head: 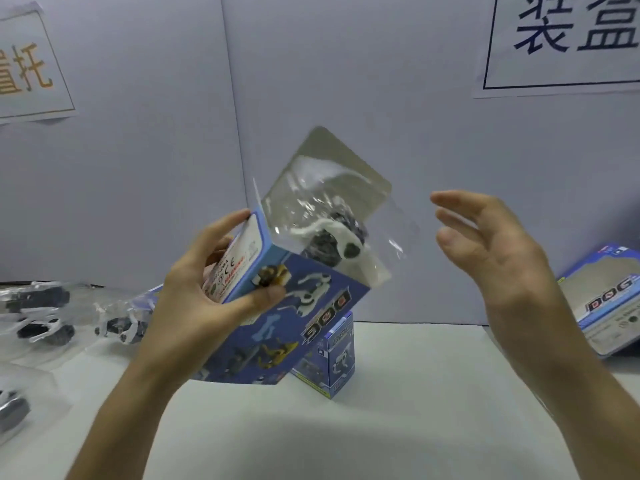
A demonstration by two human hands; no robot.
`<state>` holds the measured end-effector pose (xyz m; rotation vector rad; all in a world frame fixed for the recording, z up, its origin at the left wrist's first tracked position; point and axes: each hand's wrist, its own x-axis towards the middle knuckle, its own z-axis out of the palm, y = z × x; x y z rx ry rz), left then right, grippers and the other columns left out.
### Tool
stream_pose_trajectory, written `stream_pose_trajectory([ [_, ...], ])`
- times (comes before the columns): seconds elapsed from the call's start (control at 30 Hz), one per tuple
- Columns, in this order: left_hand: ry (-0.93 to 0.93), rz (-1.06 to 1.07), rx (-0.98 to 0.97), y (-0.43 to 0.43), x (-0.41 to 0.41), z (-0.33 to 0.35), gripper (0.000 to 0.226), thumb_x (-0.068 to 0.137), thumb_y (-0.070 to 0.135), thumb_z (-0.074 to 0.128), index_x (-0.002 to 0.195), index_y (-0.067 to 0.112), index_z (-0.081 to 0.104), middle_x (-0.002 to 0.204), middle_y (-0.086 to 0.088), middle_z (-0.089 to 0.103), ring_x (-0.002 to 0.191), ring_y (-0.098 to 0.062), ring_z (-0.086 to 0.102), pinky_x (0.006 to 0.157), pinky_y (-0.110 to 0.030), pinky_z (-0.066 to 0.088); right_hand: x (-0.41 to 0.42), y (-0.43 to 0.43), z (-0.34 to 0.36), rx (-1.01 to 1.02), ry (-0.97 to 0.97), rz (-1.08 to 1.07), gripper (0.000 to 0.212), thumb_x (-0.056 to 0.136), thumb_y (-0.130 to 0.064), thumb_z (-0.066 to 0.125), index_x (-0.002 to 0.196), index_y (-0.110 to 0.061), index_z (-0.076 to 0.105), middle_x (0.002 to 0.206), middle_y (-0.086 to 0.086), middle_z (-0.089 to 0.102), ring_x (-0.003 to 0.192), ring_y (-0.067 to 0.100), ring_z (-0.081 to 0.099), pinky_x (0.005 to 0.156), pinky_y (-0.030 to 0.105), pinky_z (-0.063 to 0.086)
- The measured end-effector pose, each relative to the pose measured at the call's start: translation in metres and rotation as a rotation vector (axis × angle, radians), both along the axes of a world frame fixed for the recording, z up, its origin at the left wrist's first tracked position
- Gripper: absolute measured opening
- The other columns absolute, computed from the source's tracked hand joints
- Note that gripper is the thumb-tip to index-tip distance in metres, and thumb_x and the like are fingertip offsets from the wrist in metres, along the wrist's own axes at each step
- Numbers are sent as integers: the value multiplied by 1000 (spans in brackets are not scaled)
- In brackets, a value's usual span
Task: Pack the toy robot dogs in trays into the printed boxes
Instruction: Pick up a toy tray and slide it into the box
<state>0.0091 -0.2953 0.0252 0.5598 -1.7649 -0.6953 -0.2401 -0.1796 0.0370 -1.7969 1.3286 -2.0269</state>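
Left hand [207, 289] grips the tilted printed box [287, 306] mid-air above the worktop [415, 393], steadying it with the trayed toy robot dog [332, 237] half inside, right hand [485, 251] spread, touching nothing.

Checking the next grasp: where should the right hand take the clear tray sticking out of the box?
Pinch the tray's flat right edge, coming from the right: it sticks out clear of the box tilted in the left hand, and the open right hand faces it.
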Motion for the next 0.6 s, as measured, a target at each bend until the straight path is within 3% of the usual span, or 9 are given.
stream_pose_trajectory([
  [0.13, 211, -121, 185, -1, -9, -2, 97, 50, 55, 88, 138, 36, 51, 122, -4, 66, 118, -29, 61, 93, -58, 52, -8, 2, 4, -71, -91, -90, 29, 86, -30, 57, 114, -30, 64, 122, -14, 66, 119, 4, 61, 100, 35, 50],
  [0.23, 161, -184, 258, -3, -20, -12, 95, 54, 49, 89, 137, 23, 51, 122, -8, 66, 118, -33, 61, 95, -59, 50, -13, 6, 5, -96, -141, -119, 26, 87, -27, 55, 111, -29, 64, 118, -11, 67, 112, 11, 66, 96, 39, 54],
  [0.33, -56, -197, 361, -3, -39, -34, 88, 48, 43, 91, 125, 21, 53, 116, 0, 66, 109, -25, 66, 86, -48, 58, -18, 10, 7, -103, -184, -123, 19, 92, -19, 56, 105, -30, 64, 116, -8, 68, 107, 16, 68, 86, 31, 58],
  [0.43, -561, -278, 505, -2, -50, -61, 78, 51, 52, 87, 114, 26, 49, 102, 16, 67, 103, -6, 66, 86, -29, 57, -21, 12, 7, -63, -209, -128, 24, 99, -6, 51, 101, -24, 65, 109, -1, 71, 100, 19, 70, 81, 32, 57],
  [0.5, -725, -270, 558, -6, -48, -67, 74, 53, 61, 83, 112, 32, 48, 102, 27, 66, 104, 3, 63, 86, -20, 53, -21, 13, 8, -38, -193, -112, 24, 99, -5, 50, 96, -21, 66, 98, -1, 74, 93, 19, 71, 76, 29, 57],
  [0.6, -834, -211, 557, -10, -45, -64, 75, 56, 62, 84, 120, 33, 56, 118, 20, 66, 115, -4, 59, 100, -35, 49, -18, 12, 9, -15, -134, -74, 23, 98, -5, 52, 89, -19, 69, 87, 0, 75, 85, 19, 72, 71, 27, 56],
])
